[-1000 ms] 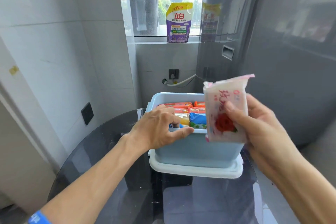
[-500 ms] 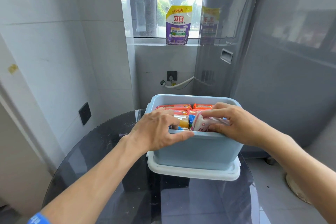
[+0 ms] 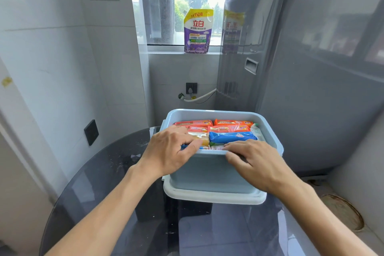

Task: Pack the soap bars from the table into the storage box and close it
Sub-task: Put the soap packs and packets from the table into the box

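box (image 3: 207, 172): pale blue, lid off, on white lid (image 3: 214, 197) at 12 o'clock on the dark glass table (image 3: 104, 183) | soap bars (image 3: 232, 137): packed in rows inside | left hand (image 3: 168, 154): fingers curled over near rim on a yellow bar (image 3: 199, 138) | right hand (image 3: 257, 162): fingers flat, spread narrow, pressing a pink-white packet (image 3: 217, 147) at the near edge

You have one view only, worn on your head, looking forward and down. It sits close over the storage box (image 3: 209, 172) on the dark glass tabletop (image 3: 99, 183), with your forearms reaching in from the bottom edge. The wide lens also takes in the window (image 3: 195, 4) straight ahead.
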A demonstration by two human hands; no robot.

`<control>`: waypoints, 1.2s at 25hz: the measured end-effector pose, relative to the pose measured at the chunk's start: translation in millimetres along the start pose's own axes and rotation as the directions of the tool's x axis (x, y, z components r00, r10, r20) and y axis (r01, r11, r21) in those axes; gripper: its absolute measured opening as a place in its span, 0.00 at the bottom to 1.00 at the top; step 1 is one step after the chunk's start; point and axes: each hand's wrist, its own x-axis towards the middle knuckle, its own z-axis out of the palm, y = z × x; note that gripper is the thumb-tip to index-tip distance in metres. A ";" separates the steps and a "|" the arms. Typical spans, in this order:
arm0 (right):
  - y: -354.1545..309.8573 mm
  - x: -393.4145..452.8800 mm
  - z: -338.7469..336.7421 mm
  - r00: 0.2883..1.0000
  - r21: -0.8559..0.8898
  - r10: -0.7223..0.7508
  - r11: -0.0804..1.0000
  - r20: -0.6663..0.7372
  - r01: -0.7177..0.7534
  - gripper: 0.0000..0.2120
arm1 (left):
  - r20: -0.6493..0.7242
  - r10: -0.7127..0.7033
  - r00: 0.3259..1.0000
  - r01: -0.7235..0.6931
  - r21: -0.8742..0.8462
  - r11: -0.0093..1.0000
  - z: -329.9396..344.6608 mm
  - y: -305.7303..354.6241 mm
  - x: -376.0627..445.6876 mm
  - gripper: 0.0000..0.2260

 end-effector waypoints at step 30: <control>-52.4 29.3 23.6 0.838 0.986 0.534 0.038 0.116 -0.161 0.16 | 0.243 -0.717 0.653 0.397 -0.917 0.050 -81.5 -53.3 -99.4 0.15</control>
